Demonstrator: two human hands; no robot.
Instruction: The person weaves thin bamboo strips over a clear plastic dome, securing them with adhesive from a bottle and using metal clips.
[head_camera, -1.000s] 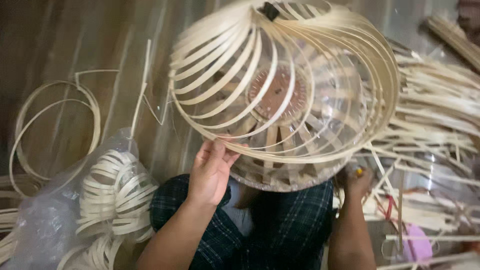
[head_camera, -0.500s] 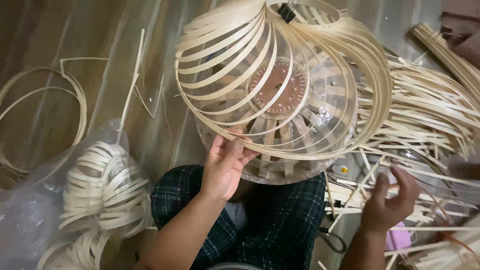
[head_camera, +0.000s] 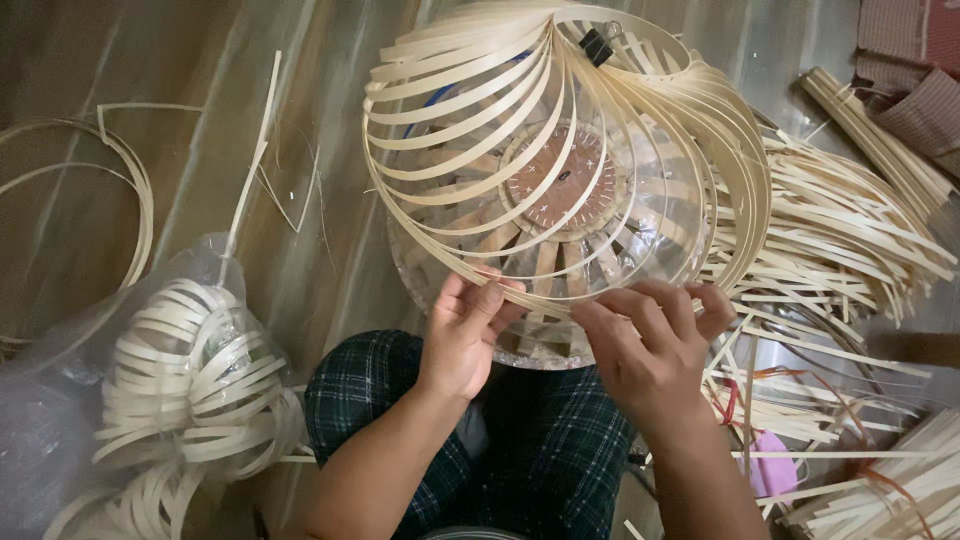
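A rounded lampshade frame of thin bamboo strips (head_camera: 560, 150) rests over a clear plastic bowl-shaped mould (head_camera: 650, 250), tilted toward me above my lap. A black binder clip (head_camera: 597, 45) pinches the strips at its top. My left hand (head_camera: 465, 335) pinches the lower rim of strips at the near edge. My right hand (head_camera: 650, 345) grips the same rim just to the right, fingers curled over a strip.
A clear plastic bag holding coiled bamboo strips (head_camera: 190, 375) lies at the left. Loose bamboo hoops (head_camera: 130, 190) lie on the floor at far left. A heap of straight bamboo strips (head_camera: 840, 250) spreads at the right, with a bundle (head_camera: 880, 140) beyond. My legs wear dark checked trousers (head_camera: 540, 450).
My right hand has come up from the strips on the right and taken hold of the frame's lower rim beside my left hand. The frame sits slightly higher in view.
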